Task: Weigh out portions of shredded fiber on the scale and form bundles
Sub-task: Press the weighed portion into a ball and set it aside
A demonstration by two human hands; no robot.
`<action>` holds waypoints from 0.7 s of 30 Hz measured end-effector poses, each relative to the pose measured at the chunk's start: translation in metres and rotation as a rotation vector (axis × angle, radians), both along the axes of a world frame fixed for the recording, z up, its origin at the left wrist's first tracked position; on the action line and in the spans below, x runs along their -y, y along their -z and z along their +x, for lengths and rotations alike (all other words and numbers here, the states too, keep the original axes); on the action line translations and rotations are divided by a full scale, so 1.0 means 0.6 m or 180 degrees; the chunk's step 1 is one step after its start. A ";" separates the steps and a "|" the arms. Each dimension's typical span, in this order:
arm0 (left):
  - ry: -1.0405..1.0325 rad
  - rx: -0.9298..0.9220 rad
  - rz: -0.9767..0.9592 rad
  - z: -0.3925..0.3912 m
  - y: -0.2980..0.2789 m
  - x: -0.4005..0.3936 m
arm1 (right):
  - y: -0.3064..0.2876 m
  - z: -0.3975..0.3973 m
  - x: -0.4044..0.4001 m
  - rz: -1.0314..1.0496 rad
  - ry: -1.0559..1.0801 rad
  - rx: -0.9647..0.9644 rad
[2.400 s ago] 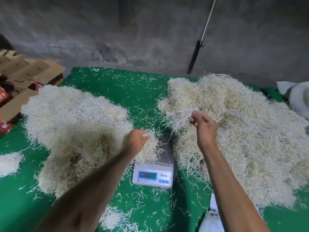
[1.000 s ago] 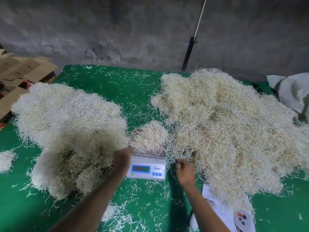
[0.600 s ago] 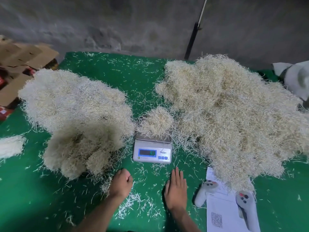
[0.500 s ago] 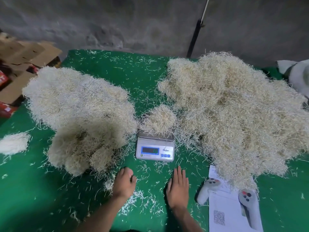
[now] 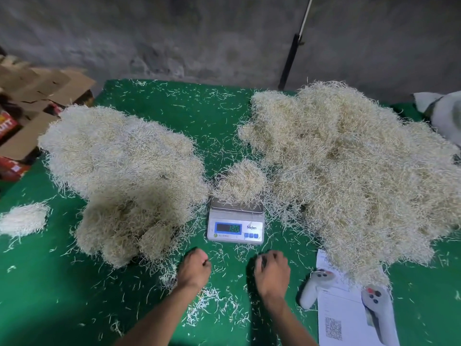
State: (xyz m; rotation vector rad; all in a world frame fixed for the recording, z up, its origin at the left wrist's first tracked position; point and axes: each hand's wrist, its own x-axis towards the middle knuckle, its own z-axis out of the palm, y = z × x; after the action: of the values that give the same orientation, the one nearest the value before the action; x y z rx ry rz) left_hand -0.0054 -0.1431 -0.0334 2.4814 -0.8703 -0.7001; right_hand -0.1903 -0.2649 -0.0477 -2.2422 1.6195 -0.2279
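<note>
Whereas half a second ago the right hand lay flat, the left hand (image 5: 194, 268) and right hand (image 5: 272, 270) now both rest on the green worktop (image 5: 50, 295) with fingers curled, holding nothing, before the scale (image 5: 235, 224) bearing a fiber portion (image 5: 240, 182).

Single head-worn wide-angle view, angled forward and down. Both forearms enter from bottom edge; scale (image 5: 235, 224) sits just beyond the hands, wall (image 5: 199, 33) far past them.
</note>
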 end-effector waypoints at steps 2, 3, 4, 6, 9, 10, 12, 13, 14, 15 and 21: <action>-0.0086 -0.0067 -0.0253 0.012 -0.023 0.035 | -0.033 0.024 0.039 -0.0185 0.0035 0.0426; -0.0141 -0.0117 -0.0464 0.019 -0.038 0.056 | -0.052 0.040 0.058 -0.0232 -0.0003 0.0646; -0.0198 -0.0166 -0.0698 0.028 -0.052 0.079 | -0.072 0.056 0.076 -0.0251 -0.0070 0.0844; -0.0288 -0.0180 -0.1111 0.047 -0.081 0.126 | -0.108 0.089 0.112 -0.0258 -0.0317 0.1102; -0.0411 -0.0097 -0.1601 0.085 -0.123 0.186 | -0.158 0.140 0.157 -0.0425 -0.0832 0.1319; -0.0420 -0.0066 -0.1749 0.097 -0.136 0.203 | -0.173 0.158 0.168 -0.0511 -0.0948 0.1406; -0.0389 -0.0058 -0.1952 0.118 -0.162 0.235 | -0.194 0.191 0.189 -0.0737 -0.1065 0.1479; -0.0352 -0.0089 -0.1987 0.127 -0.177 0.250 | -0.199 0.206 0.199 -0.0780 -0.1071 0.1426; -0.0290 -0.0135 -0.1961 0.133 -0.190 0.264 | -0.202 0.221 0.210 -0.0741 -0.1053 0.1328; -0.0174 -0.0197 -0.1881 0.137 -0.202 0.276 | -0.202 0.232 0.219 -0.0658 -0.1034 0.1204; 0.0431 -0.0505 -0.0899 0.166 -0.208 0.333 | -0.177 0.264 0.262 -0.0600 -0.1412 0.1071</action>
State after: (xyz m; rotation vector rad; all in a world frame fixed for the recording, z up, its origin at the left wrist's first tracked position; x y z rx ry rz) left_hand 0.0940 -0.3426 0.0915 2.1043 -1.0079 -0.7506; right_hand -0.0316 -0.4222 0.0585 -2.4684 0.9374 -0.6174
